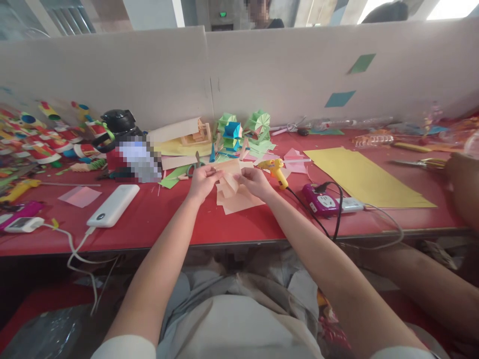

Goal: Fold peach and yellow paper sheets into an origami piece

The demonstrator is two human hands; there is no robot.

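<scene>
Both hands hold a folded piece of pale orange paper (230,182) between them, above the red table. My left hand (204,183) pinches its left side with thumb and fingers. On the right side, my right hand (255,183) grips the same paper with its fingers closed. More pale orange paper (243,200) lies on the table below it. A yellow glue gun (277,171) rests just right of my right hand. Scissors (197,163) lie behind my left hand. Blue and green folded paper pieces (232,133) stand further back.
A white power bank (113,205) and a black-lidded bottle (119,121) are on the left. To the right are a purple power strip (322,199), cables and yellow paper (366,177). Another person's hand (464,184) is at the far right.
</scene>
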